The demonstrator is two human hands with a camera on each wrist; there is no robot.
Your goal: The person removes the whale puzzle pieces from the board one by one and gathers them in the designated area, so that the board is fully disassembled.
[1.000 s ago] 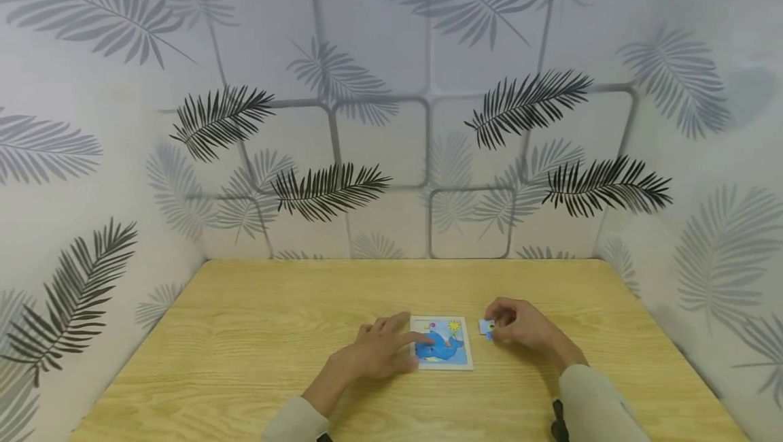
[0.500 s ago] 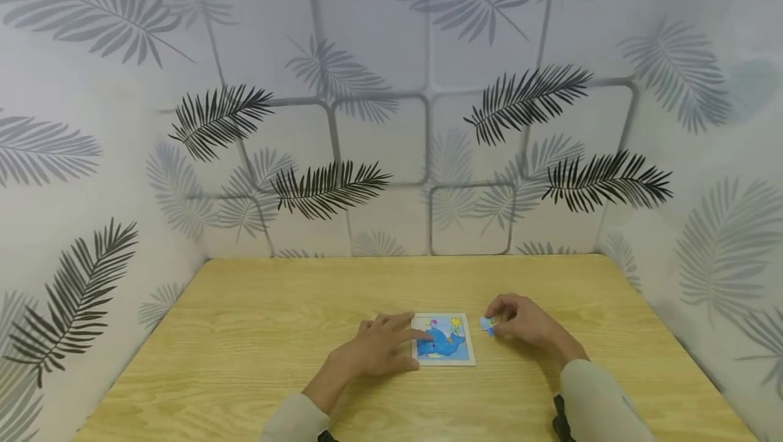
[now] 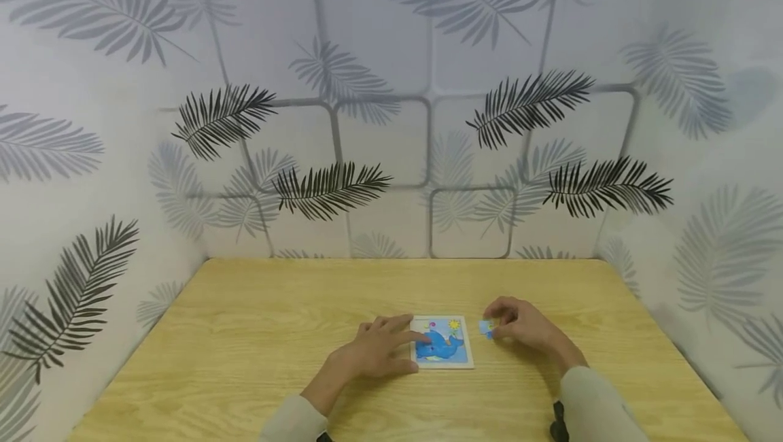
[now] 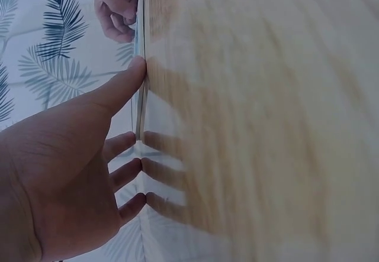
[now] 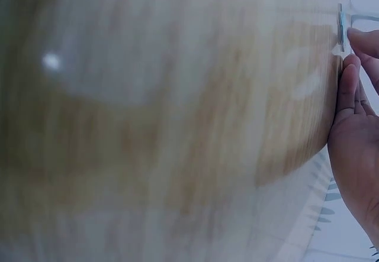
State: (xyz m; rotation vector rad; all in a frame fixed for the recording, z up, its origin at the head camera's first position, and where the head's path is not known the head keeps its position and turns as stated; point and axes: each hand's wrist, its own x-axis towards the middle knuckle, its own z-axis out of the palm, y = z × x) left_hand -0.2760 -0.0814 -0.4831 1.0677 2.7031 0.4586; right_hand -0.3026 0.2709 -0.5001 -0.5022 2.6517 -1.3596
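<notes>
A square jigsaw puzzle (image 3: 451, 352) in a white frame, with a blue whale and a yellow sun on it, lies flat on the table. My left hand (image 3: 379, 348) is spread at its left side, index finger over the whale. In the left wrist view the thumb of this left hand (image 4: 65, 155) touches the frame's edge, and the other fingertips reach the tabletop. Just right of the frame, my right hand (image 3: 520, 323) pinches a small blue puzzle piece (image 3: 486, 327) between thumb and fingers. The fingers hide part of the piece.
The wooden table (image 3: 275, 306) reaches back to a wall (image 3: 391, 149) with a leaf pattern. Walls also flank it on both sides. Dark straps show near both sleeves.
The puzzle piece has turned slightly in the right hand's fingers. Both hands stay in nearly the same places, and the framed puzzle has not moved on the table.
</notes>
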